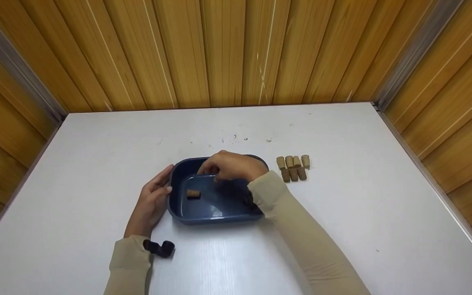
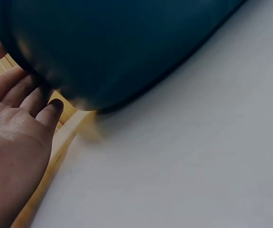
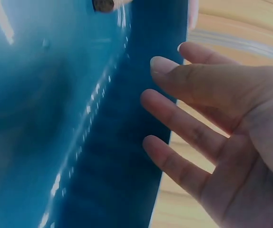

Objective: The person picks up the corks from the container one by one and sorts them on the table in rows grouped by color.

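A deep blue rectangular tub (image 1: 215, 221) stands on the white table. Inside it one brown cork (image 1: 193, 194) lies on its side toward the left; the right wrist view shows the cork (image 3: 103, 5) at its top edge. My left hand (image 1: 150, 203) rests along the tub's left outer wall, thumb tip at the rim; in the left wrist view its fingers (image 2: 20, 95) lie fairly straight against the wall. My right hand (image 1: 236, 166) reaches over the tub. In the right wrist view its fingers (image 3: 184, 126) are spread beside the inner wall, with nothing between them.
To the right of the tub, two rows of corks stand close together: several light corks (image 1: 289, 161) behind and 3 darker corks (image 1: 293, 175) in front. Wood-patterned panels (image 1: 223, 53) wall the table (image 1: 383, 213) at the back and sides. Small dark marks dot the tabletop behind the tub.
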`<state>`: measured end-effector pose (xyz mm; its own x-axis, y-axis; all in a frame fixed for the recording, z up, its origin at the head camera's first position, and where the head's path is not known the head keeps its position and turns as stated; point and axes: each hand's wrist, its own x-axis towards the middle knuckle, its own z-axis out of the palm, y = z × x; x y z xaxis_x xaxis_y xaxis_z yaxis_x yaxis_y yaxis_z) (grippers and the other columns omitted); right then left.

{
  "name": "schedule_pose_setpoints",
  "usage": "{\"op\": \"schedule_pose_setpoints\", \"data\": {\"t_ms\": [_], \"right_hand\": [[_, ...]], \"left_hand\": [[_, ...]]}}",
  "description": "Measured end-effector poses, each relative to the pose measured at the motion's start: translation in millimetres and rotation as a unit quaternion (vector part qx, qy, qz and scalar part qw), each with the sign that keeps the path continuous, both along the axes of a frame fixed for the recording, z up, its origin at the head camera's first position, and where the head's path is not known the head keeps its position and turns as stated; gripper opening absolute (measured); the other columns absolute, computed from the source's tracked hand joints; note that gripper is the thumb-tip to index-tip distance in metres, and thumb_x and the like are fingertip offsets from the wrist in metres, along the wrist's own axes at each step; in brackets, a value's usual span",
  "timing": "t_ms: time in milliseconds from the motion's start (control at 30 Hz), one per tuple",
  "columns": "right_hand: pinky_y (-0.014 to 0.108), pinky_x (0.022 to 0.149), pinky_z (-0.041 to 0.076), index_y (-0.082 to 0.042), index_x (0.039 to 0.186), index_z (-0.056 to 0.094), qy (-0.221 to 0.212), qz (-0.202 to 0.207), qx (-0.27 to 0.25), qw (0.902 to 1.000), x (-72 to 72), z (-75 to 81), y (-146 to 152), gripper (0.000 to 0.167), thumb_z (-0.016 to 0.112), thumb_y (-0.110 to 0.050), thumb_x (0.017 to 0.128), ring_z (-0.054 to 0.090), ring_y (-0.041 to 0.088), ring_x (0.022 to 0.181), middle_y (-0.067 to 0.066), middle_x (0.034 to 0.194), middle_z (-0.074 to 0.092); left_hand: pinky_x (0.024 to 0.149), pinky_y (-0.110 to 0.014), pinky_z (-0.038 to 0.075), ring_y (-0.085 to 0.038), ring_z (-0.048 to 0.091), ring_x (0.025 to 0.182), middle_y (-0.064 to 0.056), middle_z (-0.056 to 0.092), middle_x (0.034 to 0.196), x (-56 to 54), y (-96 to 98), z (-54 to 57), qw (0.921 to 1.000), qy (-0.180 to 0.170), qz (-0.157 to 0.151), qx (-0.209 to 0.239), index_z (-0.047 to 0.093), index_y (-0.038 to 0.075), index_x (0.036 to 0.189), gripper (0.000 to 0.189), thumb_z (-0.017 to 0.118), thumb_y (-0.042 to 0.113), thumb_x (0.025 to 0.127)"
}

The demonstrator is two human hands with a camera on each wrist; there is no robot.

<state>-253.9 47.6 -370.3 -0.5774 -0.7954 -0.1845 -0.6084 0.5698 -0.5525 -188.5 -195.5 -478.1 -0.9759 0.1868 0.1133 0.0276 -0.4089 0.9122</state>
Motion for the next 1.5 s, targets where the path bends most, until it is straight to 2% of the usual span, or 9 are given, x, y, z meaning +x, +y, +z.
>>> {"op": "schedule_pose_setpoints", "data": {"t_ms": [133,300,467,667,933,1100,1200,1333,1500], "right_hand": [[0.032,0.093,0.052,-0.011,0.125,0.065,0.011,0.011,0.020,0.9997,2.7,-4.9,-14,0.048,0.064,0.009,0.082,0.062,0.024,0.110,0.007,0.121,0.067],[0.026,0.095,0.052,-0.017,0.126,0.065,0.007,0.007,0.040,0.9991,6.1,-11.0,-25,0.054,0.063,0.013,0.081,0.062,0.016,0.112,-0.002,0.126,0.065],[0.022,0.093,0.052,-0.018,0.125,0.066,-0.006,0.023,0.036,0.9991,6.6,-17.8,-32,0.056,0.069,0.012,0.077,0.063,0.013,0.111,-0.004,0.125,0.066],[0.020,0.097,0.049,-0.021,0.124,0.067,-0.024,0.027,0.043,0.9984,6.4,-27.6,-39,0.059,0.068,0.014,0.076,0.061,0.008,0.114,-0.006,0.123,0.067],[0.021,0.092,0.052,-0.021,0.118,0.070,0.006,0.013,0.069,0.9975,6.3,-31.9,-44,0.052,0.072,0.008,0.076,0.062,0.008,0.106,-0.005,0.116,0.070],[0.018,0.082,0.053,-0.019,0.109,0.073,0.018,0.017,0.050,0.9984,5.0,-34.8,-42,0.041,0.072,0.006,0.076,0.062,0.008,0.089,-0.005,0.103,0.071],[0.018,0.079,0.053,-0.017,0.105,0.073,0.024,0.018,0.042,0.9987,4.4,-34.4,-39,0.035,0.072,0.004,0.076,0.059,0.007,0.083,-0.005,0.097,0.070],[0.020,0.083,0.053,-0.015,0.107,0.073,0.007,0.008,0.035,0.9993,3.8,-30.2,-33,0.035,0.071,0.003,0.078,0.061,0.007,0.089,-0.003,0.101,0.071],[0.021,0.079,0.055,-0.015,0.111,0.072,-0.010,-0.005,0.019,0.9997,2.7,-21.1,-26,0.035,0.070,0.002,0.079,0.063,0.010,0.093,-0.002,0.107,0.070]], "left_hand": [[0.108,-0.018,0.038,-0.004,0.047,0.130,-0.019,0.029,0.155,-0.3,0.4,1.7,0.9999,-0.016,0.003,0.003,0.027,-0.008,0.147,0.062,0.040,-0.014,0.086],[0.109,-0.020,0.038,-0.006,0.047,0.131,-0.017,0.030,0.155,-1.9,2.1,1.5,0.9991,-0.041,0.010,0.007,0.031,-0.004,0.147,0.063,0.039,-0.014,0.085],[0.108,-0.020,0.039,-0.006,0.047,0.131,-0.016,0.031,0.155,-2.0,2.9,0.9,0.9990,-0.042,0.007,0.013,0.032,-0.004,0.147,0.063,0.041,-0.013,0.085],[0.108,-0.021,0.039,-0.007,0.048,0.130,-0.017,0.030,0.155,-0.8,2.6,-0.2,0.9986,-0.046,0.003,0.025,0.031,-0.004,0.147,0.063,0.041,-0.013,0.085],[0.108,-0.020,0.039,-0.007,0.048,0.131,-0.018,0.030,0.155,-0.6,1.5,-0.1,0.9988,-0.041,0.004,0.027,0.031,-0.005,0.147,0.063,0.042,-0.013,0.085],[0.109,-0.019,0.037,-0.005,0.047,0.131,-0.019,0.028,0.155,-0.4,0.5,-1.2,0.9997,-0.021,0.001,0.012,0.029,-0.007,0.147,0.063,0.042,-0.013,0.085],[0.109,-0.018,0.037,-0.003,0.046,0.131,-0.020,0.027,0.156,-0.3,0.7,-1.4,1.0000,-0.009,-0.001,0.000,0.028,-0.008,0.147,0.063,0.042,-0.012,0.086],[0.108,-0.018,0.037,-0.002,0.046,0.131,-0.021,0.027,0.156,-0.4,0.6,-1.4,1.0000,-0.004,-0.003,-0.007,0.027,-0.009,0.147,0.063,0.042,-0.012,0.086],[0.108,-0.017,0.037,-0.001,0.046,0.130,-0.020,0.027,0.156,-0.5,-0.2,-1.2,0.9999,-0.009,0.000,-0.006,0.027,-0.008,0.147,0.062,0.042,-0.012,0.087]]}}
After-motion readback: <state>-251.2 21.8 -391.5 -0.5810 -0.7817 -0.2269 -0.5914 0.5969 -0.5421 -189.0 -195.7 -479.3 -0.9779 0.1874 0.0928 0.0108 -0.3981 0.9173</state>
